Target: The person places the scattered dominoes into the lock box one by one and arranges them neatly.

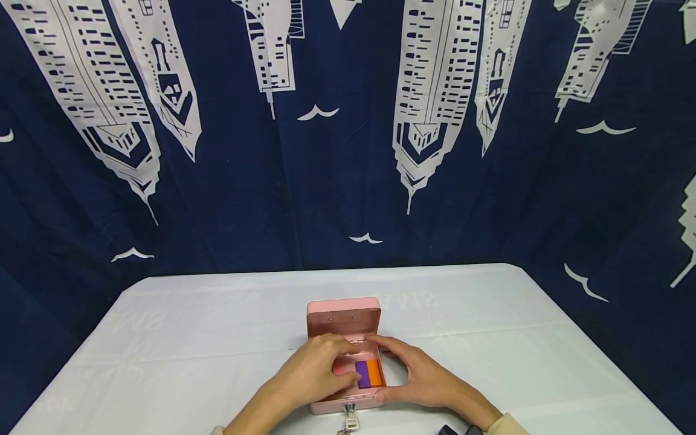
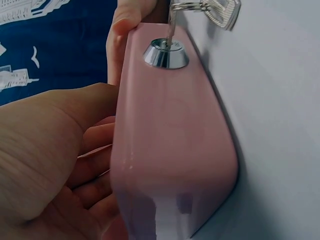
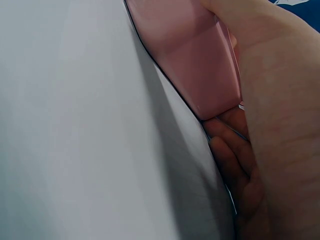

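A pink metal cash box (image 1: 344,306) stands on the table with its lid raised. Inside it, a purple block (image 1: 362,374) and an orange block (image 1: 374,373) lie side by side at the right. My left hand (image 1: 310,371) reaches over the box's left side, thumb near the purple block; its other fingertips are hidden, so whether it holds something cannot be told. My right hand (image 1: 421,377) grips the box's right side, thumb at the front corner and fingers towards the back. Keys (image 2: 220,12) hang from the front lock (image 2: 166,54). The right wrist view shows the box's side (image 3: 185,60).
A white cloth (image 1: 217,320) covers the table. Dark blue fabric with white building prints (image 1: 337,181) hangs behind the far edge. Part of a black object (image 1: 457,430) shows at the bottom edge, near the right sleeve (image 1: 505,425).
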### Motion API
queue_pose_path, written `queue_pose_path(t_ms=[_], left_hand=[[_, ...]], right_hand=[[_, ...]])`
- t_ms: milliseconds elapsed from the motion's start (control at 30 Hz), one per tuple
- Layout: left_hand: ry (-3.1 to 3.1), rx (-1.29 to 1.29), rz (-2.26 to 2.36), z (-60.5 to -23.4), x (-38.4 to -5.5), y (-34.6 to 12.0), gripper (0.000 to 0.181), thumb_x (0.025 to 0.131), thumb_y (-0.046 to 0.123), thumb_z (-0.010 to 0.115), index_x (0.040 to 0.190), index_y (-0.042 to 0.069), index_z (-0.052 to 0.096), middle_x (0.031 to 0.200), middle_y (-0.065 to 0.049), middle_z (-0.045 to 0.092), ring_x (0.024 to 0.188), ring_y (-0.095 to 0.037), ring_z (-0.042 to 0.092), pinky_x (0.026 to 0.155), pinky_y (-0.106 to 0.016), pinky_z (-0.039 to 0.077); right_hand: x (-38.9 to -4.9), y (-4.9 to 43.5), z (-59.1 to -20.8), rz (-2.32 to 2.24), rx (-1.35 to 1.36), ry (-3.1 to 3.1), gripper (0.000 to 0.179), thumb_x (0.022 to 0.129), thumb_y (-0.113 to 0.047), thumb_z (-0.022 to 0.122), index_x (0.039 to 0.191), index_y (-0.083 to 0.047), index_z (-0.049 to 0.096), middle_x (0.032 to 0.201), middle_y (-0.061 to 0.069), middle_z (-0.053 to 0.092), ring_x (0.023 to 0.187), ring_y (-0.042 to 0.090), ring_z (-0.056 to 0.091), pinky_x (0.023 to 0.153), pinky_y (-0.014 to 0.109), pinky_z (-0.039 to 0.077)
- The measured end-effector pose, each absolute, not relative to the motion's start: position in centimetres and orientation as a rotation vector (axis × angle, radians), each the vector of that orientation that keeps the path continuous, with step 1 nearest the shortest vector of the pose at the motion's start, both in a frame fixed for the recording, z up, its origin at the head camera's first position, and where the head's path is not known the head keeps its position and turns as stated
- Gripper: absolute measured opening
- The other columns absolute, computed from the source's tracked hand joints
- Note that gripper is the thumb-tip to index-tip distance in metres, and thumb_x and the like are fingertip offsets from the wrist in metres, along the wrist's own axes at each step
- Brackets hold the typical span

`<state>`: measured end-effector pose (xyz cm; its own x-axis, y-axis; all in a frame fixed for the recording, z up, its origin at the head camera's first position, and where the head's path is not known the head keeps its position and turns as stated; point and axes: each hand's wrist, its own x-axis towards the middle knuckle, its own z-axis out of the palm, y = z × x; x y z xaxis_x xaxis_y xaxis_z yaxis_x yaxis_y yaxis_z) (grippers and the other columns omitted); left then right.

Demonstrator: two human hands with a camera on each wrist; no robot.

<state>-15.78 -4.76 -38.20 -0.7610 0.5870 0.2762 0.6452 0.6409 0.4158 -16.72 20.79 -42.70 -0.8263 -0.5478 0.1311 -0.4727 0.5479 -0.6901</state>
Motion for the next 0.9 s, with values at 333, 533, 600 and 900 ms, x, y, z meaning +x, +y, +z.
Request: queue_pose_path(t_ms=[333, 533, 600, 900], left_hand=[[-2.797, -1.077, -0.808, -37.3, -16.0, -5.6, 0.036, 0.086, 0.026, 0.077, 0.119, 0.014, 0.072, 0.116, 0.004, 0.072, 0.104, -0.009, 0.065, 0.094, -0.030, 0.056], [-2.782, -1.121, -0.842, -36.5, -16.3, -6.7, 0.034, 0.088, 0.022, 0.075, 0.120, 0.010, 0.071, 0.118, 0.002, 0.071, 0.107, -0.010, 0.064, 0.097, -0.032, 0.055], [-2.774, -1.134, -0.829, -36.3, -16.4, -6.9, 0.035, 0.089, 0.022, 0.075, 0.121, 0.011, 0.071, 0.118, 0.003, 0.071, 0.108, -0.009, 0.064, 0.098, -0.032, 0.055], [-2.752, -1.201, -0.814, -35.5, -16.3, -7.6, 0.037, 0.090, 0.024, 0.074, 0.124, 0.012, 0.069, 0.122, 0.006, 0.070, 0.112, -0.008, 0.063, 0.102, -0.034, 0.053]], right_hand=[[-16.8, 20.7, -42.7, -1.165, -0.892, 2.663, 0.084, 0.079, -0.048, 0.081, 0.151, -0.035, 0.040, 0.152, -0.016, 0.045, 0.138, 0.015, 0.049, 0.117, 0.041, 0.040], [-16.9, 20.7, -42.8, -1.160, -0.939, 2.670, 0.084, 0.079, -0.049, 0.081, 0.151, -0.033, 0.040, 0.151, -0.013, 0.048, 0.133, 0.012, 0.051, 0.115, 0.035, 0.042], [-16.9, 20.8, -42.7, -1.153, -0.936, 2.678, 0.084, 0.079, -0.049, 0.081, 0.151, -0.035, 0.040, 0.151, -0.013, 0.048, 0.133, 0.012, 0.052, 0.115, 0.036, 0.043], [-16.8, 20.8, -42.7, -1.155, -0.884, 2.666, 0.083, 0.079, -0.049, 0.081, 0.150, -0.038, 0.039, 0.152, -0.016, 0.045, 0.135, 0.013, 0.050, 0.115, 0.038, 0.042]])
